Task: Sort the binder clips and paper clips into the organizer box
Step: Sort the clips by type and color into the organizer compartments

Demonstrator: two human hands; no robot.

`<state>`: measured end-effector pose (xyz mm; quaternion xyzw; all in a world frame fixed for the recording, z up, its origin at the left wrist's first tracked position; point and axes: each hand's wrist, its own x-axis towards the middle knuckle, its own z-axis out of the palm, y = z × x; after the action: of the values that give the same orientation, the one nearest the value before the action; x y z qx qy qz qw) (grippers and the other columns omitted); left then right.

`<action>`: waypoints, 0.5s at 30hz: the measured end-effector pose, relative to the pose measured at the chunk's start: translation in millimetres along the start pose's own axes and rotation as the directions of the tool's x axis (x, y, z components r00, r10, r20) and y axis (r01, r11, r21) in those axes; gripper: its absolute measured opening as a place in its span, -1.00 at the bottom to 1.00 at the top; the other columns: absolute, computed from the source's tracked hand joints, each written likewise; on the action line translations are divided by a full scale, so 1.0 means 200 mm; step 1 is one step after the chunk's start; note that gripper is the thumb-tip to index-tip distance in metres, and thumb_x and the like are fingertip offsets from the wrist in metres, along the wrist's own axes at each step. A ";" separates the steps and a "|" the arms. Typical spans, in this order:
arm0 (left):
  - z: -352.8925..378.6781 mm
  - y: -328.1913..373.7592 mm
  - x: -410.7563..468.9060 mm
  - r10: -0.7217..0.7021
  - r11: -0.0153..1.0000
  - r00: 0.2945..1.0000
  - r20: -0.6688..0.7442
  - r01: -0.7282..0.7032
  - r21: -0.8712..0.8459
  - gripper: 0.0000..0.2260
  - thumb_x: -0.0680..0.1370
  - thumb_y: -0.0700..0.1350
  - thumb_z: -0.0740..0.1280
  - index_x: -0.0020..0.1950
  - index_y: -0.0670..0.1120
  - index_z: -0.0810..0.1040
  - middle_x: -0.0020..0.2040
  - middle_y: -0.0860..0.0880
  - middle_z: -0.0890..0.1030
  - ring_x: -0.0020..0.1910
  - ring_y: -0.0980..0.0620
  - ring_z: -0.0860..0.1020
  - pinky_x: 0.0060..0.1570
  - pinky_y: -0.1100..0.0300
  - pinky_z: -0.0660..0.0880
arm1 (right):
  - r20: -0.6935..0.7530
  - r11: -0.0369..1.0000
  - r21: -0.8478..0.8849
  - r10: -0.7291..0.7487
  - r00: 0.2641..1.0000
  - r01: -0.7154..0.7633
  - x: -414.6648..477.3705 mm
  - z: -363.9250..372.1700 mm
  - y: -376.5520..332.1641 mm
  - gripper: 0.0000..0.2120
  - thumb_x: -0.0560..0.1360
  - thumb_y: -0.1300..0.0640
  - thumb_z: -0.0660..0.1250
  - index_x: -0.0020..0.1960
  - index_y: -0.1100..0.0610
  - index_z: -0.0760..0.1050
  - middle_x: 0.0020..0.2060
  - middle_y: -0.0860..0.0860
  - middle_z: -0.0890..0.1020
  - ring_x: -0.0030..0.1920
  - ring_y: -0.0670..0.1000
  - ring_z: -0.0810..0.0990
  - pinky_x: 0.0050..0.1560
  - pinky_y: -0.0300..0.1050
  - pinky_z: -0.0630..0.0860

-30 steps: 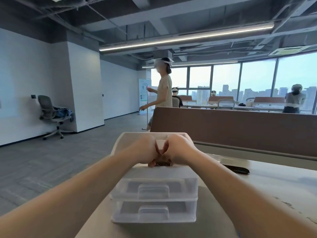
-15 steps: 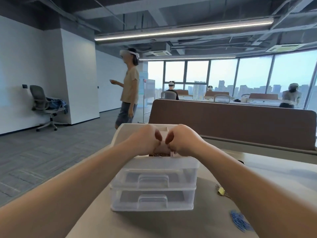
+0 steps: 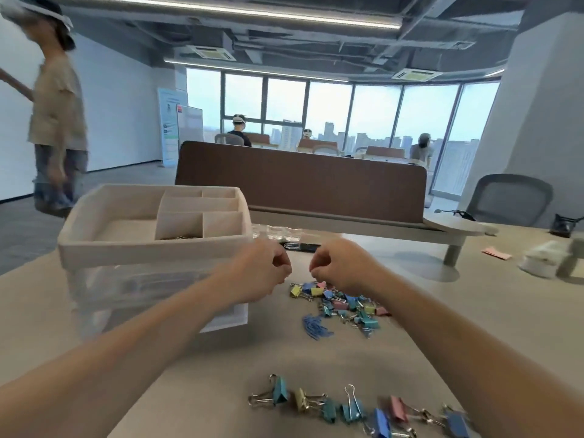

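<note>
Hovering above the binder clips (image 3: pixel 343 303) beside the box (image 3: pixel 151 249), left hand (image 3: pixel 265 270) and right hand (image 3: pixel 343 267) are hanging curled, and I cannot tell whether they're holding anything. I'm advising pinching one kind per trip, paper clips (image 3: pixel 314 325) separately.

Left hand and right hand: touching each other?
Apart. The head view shows a plain gap between the curled fingers of the left hand and those of the right hand, with bare table visible through it.
</note>
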<state>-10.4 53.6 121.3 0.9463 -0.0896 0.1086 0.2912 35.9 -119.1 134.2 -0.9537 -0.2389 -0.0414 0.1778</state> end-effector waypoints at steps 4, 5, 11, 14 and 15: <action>0.23 0.00 0.09 -0.026 0.997 0.994 0.102 0.019 0.070 -0.90 0.60 -0.10 0.30 0.06 -0.04 0.59 -0.10 0.05 0.58 -0.23 0.12 0.51 -0.19 0.27 0.45 | 0.028 0.994 -0.007 0.106 0.994 -0.106 -0.07 0.07 0.23 -0.91 0.50 0.18 0.37 -0.07 0.08 0.66 -0.17 -0.04 0.66 -0.15 -0.05 0.61 -0.03 -0.10 0.59; 0.29 -0.02 0.11 -0.035 0.995 0.991 0.130 0.022 0.099 -0.89 0.59 -0.10 0.30 0.08 -0.04 0.59 -0.09 0.06 0.57 -0.21 0.13 0.51 -0.16 0.27 0.44 | 0.046 0.993 -0.010 0.120 0.992 -0.120 -0.08 0.10 0.28 -0.92 0.50 0.17 0.37 -0.09 0.07 0.65 -0.17 -0.05 0.66 -0.15 -0.05 0.61 -0.02 -0.08 0.59; 0.50 -0.15 0.21 -0.137 0.964 0.924 0.357 0.041 0.263 -0.54 0.53 -0.11 0.36 0.43 -0.05 0.41 0.29 -0.02 0.52 0.22 -0.01 0.51 0.14 0.20 0.44 | 0.230 0.994 -0.069 0.104 0.968 -0.090 -0.04 0.33 0.43 -0.74 0.54 0.15 0.38 0.22 0.06 0.59 0.12 -0.03 0.64 0.02 -0.06 0.60 0.14 -0.12 0.54; 0.58 -0.19 0.28 -0.175 0.954 0.880 0.442 0.040 0.298 -0.45 0.49 -0.04 0.42 0.46 -0.06 0.37 0.38 -0.05 0.45 0.28 -0.05 0.48 0.23 0.12 0.44 | 0.291 0.991 -0.129 0.059 0.955 -0.022 0.02 0.43 0.47 -0.60 0.55 0.11 0.36 0.38 0.01 0.47 0.32 -0.03 0.51 0.28 0.01 0.49 0.28 -0.08 0.43; 0.58 -0.20 0.29 -0.159 0.955 0.877 0.454 0.020 0.295 -0.48 0.47 -0.04 0.44 0.40 -0.08 0.42 0.33 -0.07 0.48 0.22 -0.06 0.51 0.20 0.09 0.47 | 0.305 0.990 -0.139 0.043 0.952 0.000 0.02 0.43 0.46 -0.56 0.55 0.13 0.35 0.41 0.01 0.43 0.33 -0.02 0.48 0.29 0.02 0.47 0.28 -0.08 0.41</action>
<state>71.3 13.1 21.3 0.9787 -0.0973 -0.1277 0.1278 81.0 -161.9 25.1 -0.9611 -0.2497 0.0929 0.0730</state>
